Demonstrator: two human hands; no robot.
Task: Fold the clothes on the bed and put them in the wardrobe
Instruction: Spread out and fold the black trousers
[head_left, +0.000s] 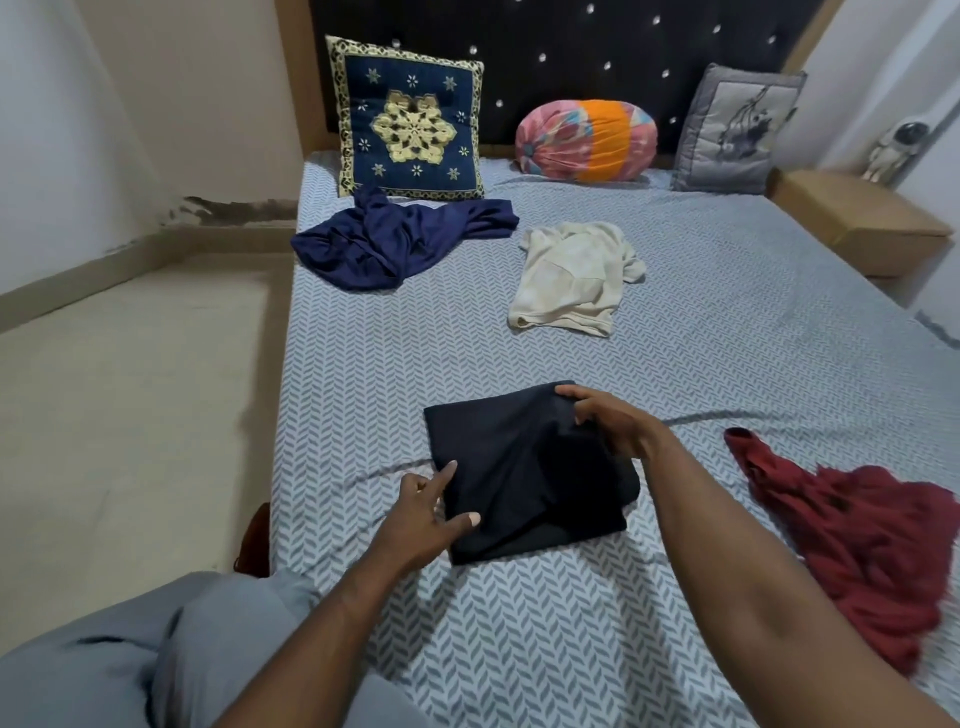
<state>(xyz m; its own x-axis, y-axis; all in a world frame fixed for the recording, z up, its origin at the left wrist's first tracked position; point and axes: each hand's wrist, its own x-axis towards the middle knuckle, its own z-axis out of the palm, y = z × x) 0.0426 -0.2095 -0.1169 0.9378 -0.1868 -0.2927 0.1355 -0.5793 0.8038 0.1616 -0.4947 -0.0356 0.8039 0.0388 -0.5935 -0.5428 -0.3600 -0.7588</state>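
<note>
A black garment (509, 467), folded into a rough square, lies on the bed (727, 312) just in front of me. My left hand (426, 509) grips its near left edge, thumb on top and fingers at the side. My right hand (608, 421) pinches the far right corner of the same garment. Three unfolded clothes lie on the sheet: a navy blue one (389, 239) at the far left, a cream shirt (571, 275) in the middle and a dark red one (857, 535) at the near right. No wardrobe is in view.
A blue and gold cushion (410, 119), a pink and orange bolster (587, 140) and a grey cushion (732, 130) lean on the black headboard. A wooden bedside table (852, 218) with a small figurine stands at the right. Bare floor (130, 415) runs along the bed's left side.
</note>
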